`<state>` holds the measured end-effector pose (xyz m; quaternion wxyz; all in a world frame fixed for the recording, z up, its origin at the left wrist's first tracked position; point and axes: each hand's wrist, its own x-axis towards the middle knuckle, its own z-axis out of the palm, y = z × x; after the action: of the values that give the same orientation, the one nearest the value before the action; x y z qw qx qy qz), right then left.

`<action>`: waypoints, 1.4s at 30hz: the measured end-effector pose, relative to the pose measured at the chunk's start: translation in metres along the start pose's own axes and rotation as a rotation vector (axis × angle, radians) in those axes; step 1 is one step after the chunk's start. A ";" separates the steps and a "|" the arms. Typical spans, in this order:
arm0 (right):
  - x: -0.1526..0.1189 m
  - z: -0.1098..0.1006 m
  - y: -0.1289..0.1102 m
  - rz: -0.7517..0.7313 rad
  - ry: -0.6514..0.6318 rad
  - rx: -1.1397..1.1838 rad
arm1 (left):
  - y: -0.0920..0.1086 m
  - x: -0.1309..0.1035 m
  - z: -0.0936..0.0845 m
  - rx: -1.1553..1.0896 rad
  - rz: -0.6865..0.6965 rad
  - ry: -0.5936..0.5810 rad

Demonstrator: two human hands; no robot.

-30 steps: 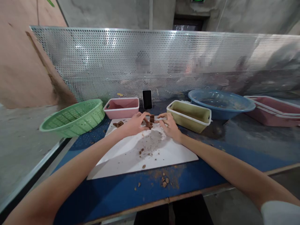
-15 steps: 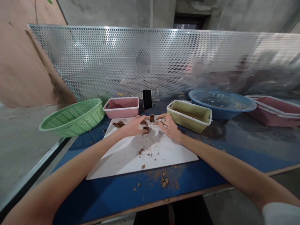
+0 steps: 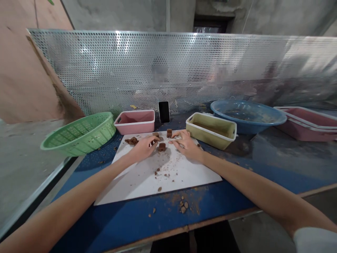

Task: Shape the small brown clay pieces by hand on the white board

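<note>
Just right of my left hand [image 3: 143,147] a small brown clay block [image 3: 162,147] stands on the white board [image 3: 142,182]. That hand is loosely curved with a gap between thumb and fingers, holding nothing I can see. My right hand [image 3: 188,144] is open, its fingers stretched toward the blocks and resting low over the board. A second brown block [image 3: 169,133] stands farther back, near the right fingertips. A third brown piece [image 3: 156,134] lies behind the left fingers, partly hidden. An irregular clay lump [image 3: 131,141] sits left of the left hand.
Behind the board are a green basket [image 3: 79,135], a pink bin [image 3: 135,127], an upright phone [image 3: 164,112], a yellow-green bin [image 3: 210,135] and a blue basin [image 3: 247,123]. Pink trays [image 3: 305,130] stand farther right. Crumbs and pebbles [image 3: 183,207] lie nearer the table edge.
My left hand has let go of the front block and drawn back to the left, leaving it standing on the board. My right hand has barely moved.
</note>
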<state>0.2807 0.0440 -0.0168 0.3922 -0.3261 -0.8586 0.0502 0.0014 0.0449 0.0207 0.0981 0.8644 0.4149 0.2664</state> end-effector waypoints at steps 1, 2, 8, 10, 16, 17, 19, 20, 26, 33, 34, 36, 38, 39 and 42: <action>0.000 -0.001 -0.002 -0.001 -0.037 -0.015 | 0.001 -0.008 0.006 0.001 0.001 0.058; 0.000 -0.002 -0.004 -0.004 -0.077 -0.029 | 0.001 -0.014 0.012 0.007 0.002 0.111; 0.000 -0.006 -0.011 -0.082 -0.256 -0.089 | 0.002 -0.027 0.029 -0.011 0.012 0.149; 0.000 -0.006 -0.013 -0.112 -0.297 -0.104 | 0.003 -0.026 0.029 -0.021 0.010 0.152; 0.004 -0.004 -0.019 -0.236 -0.431 -0.104 | 0.009 -0.028 0.025 -0.095 -0.071 0.262; 0.005 -0.003 -0.019 -0.255 -0.436 -0.102 | 0.010 -0.028 0.024 -0.109 -0.078 0.283; 0.006 -0.002 -0.019 -0.270 -0.448 -0.101 | 0.013 -0.028 0.023 -0.141 -0.094 0.319; 0.006 -0.001 -0.019 -0.270 -0.457 -0.103 | 0.014 -0.027 0.022 -0.157 -0.102 0.332; 0.006 0.002 -0.015 -0.264 -0.467 -0.083 | 0.012 -0.027 0.022 -0.187 -0.104 0.363; 0.005 -0.003 -0.016 -0.192 -0.420 -0.060 | 0.009 -0.030 0.022 -0.157 -0.103 0.322; 0.005 -0.003 -0.016 -0.156 -0.404 -0.072 | 0.009 -0.030 0.023 -0.144 -0.100 0.316; 0.004 -0.003 -0.015 -0.094 -0.378 -0.104 | 0.010 -0.030 0.023 -0.114 -0.079 0.293; 0.003 -0.003 -0.014 -0.060 -0.359 -0.128 | 0.011 -0.029 0.022 -0.073 -0.036 0.282; 0.003 -0.004 -0.014 -0.052 -0.349 -0.135 | 0.011 -0.029 0.020 -0.045 -0.008 0.286; 0.002 -0.004 -0.015 -0.042 -0.329 -0.141 | 0.002 -0.029 0.008 0.086 0.061 0.314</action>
<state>0.2746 0.0332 -0.0073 0.2233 -0.3224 -0.9192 0.0343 -0.0072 0.0218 0.0040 -0.0132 0.8278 0.4098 0.3830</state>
